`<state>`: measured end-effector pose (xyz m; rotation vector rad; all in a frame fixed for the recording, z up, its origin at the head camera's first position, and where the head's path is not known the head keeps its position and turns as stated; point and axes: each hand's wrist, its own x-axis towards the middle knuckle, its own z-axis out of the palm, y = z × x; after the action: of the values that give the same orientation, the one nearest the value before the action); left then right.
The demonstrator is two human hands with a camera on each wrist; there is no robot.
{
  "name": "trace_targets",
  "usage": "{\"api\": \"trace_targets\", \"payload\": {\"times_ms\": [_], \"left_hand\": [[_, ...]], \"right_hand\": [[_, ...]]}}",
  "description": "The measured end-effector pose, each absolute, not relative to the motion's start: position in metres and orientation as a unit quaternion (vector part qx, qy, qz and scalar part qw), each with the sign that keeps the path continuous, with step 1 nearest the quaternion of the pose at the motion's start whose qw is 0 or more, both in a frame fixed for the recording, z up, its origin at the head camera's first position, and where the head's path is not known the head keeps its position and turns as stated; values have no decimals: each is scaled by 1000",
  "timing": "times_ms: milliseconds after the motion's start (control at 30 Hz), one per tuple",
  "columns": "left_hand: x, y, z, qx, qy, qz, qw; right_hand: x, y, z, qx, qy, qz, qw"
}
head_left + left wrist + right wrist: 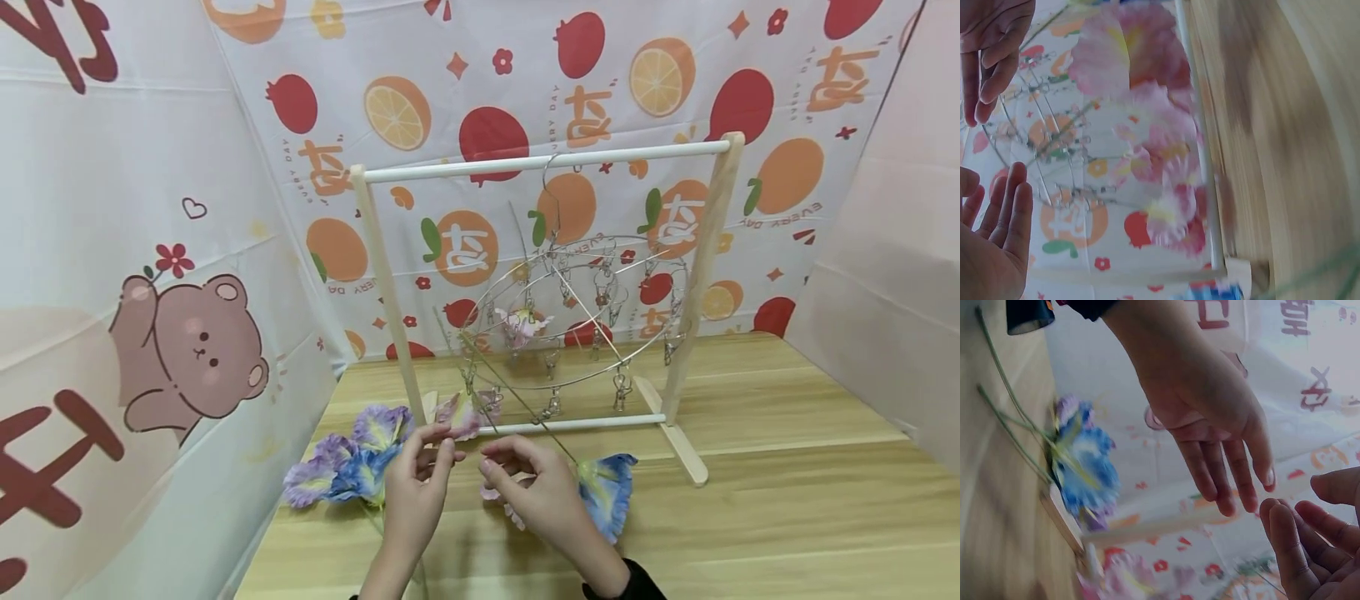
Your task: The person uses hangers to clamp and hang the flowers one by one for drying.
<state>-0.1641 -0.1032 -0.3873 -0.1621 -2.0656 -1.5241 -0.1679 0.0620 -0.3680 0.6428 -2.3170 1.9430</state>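
Observation:
My left hand [416,492] and right hand [536,487] hover close together in front of a wire ring hanger [570,387], with nothing held in either. Their fingers are loosely bent, the fingertips a short gap apart. The hanger has small metal clips [621,392] around its rings. Artificial pink flowers [457,414] hang heads down at it, stems pointing up. A blue flower [609,500] is just right of my right hand, its stem slanting up and left. Beside my left hand lie purple and blue flowers [363,471]; the right wrist view shows their green stems [1013,406].
A wooden stand [390,308] with a white top bar [465,168] carries the hanger. One of its feet [686,454] reaches forward at the right. The wood-grain table [795,500] is enclosed by printed cloth [487,75] behind and on the left [75,225].

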Motion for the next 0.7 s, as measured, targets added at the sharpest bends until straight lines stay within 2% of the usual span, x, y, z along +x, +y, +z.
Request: {"api": "trace_targets", "payload": {"times_ms": [367,700], "left_hand": [[-153,-155,-393,-76,-819,-488,294],[-147,-197,-401,-73,-924,-308,214]], "right_hand": [[-166,18,-385,283,-739,611,-31],[-175,-16,-410,284,-780,553,-77]]}}
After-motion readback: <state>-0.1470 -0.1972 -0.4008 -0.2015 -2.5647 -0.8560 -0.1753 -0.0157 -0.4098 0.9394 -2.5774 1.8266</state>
